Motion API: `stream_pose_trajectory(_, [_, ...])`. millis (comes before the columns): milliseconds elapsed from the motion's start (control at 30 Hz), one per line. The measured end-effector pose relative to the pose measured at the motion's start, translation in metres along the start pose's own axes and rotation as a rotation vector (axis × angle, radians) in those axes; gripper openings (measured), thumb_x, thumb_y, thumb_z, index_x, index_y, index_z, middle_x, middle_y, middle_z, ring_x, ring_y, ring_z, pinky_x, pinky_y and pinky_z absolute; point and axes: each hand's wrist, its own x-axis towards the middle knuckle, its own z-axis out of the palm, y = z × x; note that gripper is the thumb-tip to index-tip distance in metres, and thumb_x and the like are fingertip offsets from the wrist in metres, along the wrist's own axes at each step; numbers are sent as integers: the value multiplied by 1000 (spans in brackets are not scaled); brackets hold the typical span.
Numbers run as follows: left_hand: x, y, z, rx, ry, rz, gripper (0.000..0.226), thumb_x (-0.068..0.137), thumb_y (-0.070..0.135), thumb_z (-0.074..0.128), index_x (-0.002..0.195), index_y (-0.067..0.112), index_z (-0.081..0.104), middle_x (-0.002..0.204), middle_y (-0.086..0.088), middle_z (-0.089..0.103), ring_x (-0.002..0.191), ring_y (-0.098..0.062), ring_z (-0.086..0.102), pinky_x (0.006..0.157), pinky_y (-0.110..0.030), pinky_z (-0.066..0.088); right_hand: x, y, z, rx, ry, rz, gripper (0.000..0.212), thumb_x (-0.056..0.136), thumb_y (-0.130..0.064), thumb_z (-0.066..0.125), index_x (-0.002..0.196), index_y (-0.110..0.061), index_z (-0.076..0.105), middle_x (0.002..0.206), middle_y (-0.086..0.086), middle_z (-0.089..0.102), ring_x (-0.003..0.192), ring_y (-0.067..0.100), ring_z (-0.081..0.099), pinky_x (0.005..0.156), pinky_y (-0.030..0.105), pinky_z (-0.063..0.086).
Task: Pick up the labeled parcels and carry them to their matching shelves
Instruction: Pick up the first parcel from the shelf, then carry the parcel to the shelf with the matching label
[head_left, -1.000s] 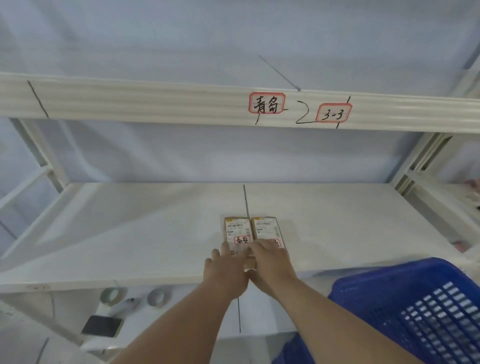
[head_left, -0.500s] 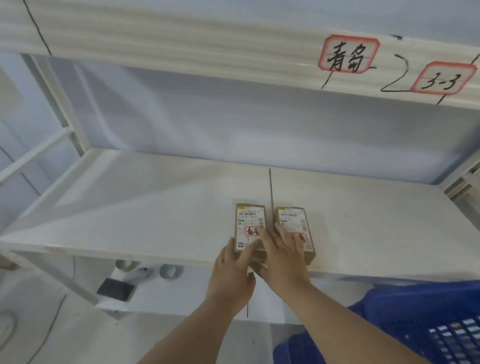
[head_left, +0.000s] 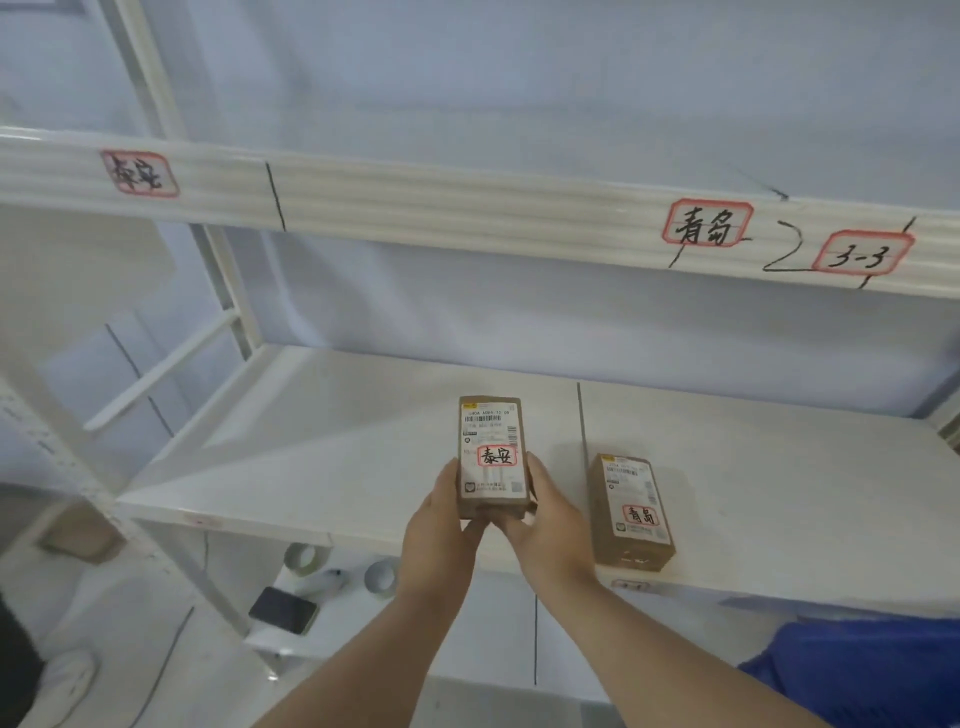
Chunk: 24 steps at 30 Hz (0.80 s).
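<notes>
held parcel (head_left: 491, 457) btwn both hands, left of 2nd parcel (head_left: 631, 512) lying on shelf (head_left: 337, 441) near front edge.

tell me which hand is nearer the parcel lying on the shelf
Right. The right hand sits just left of the lying parcel; the left hand is farther left, beyond the held parcel.

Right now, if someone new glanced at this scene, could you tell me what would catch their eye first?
First, the small brown parcel held up in the middle by the left hand and right hand, its red-bordered handwritten label facing the camera. A second parcel with a different red-bordered label lies flat on the white shelf to the right. Above, red-bordered tags mark sections along the upper shelf rail.
</notes>
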Motion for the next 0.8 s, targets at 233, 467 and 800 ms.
stream_pose_trajectory(233, [-17, -1, -69, -96, 141, 10, 66, 93, 20, 72, 151, 33, 44, 130, 12, 67, 116, -6, 66, 99, -32, 56, -9, -62, 26, 82, -90, -62, 68, 87, -13, 81, 137, -49, 53, 114, -30, 74, 103, -14, 66, 84, 7, 52])
stream_pose_trajectory(467, [-49, -21, -153, -69, 608, -10, 90, 86, 1, 71, 158, 34, 28, 143, 19, 55, 128, 2, 55, 107, -26, 48, -43, -174, 90, 171, -280, -288, 82, 87, -5, 77, 135, -63, 45, 114, -39, 70, 107, -16, 65, 89, 10, 54])
stream_pose_trajectory(800, [-68, 64, -298, -66, 870, 258, 88, 90, -1, 62, 160, 37, 24, 156, 18, 41, 145, -3, 40, 117, -36, 41, -72, -332, 86, 421, -213, -580, 75, 89, -22, 81, 150, -46, 45, 134, -23, 69, 124, -2, 64, 106, 33, 54])
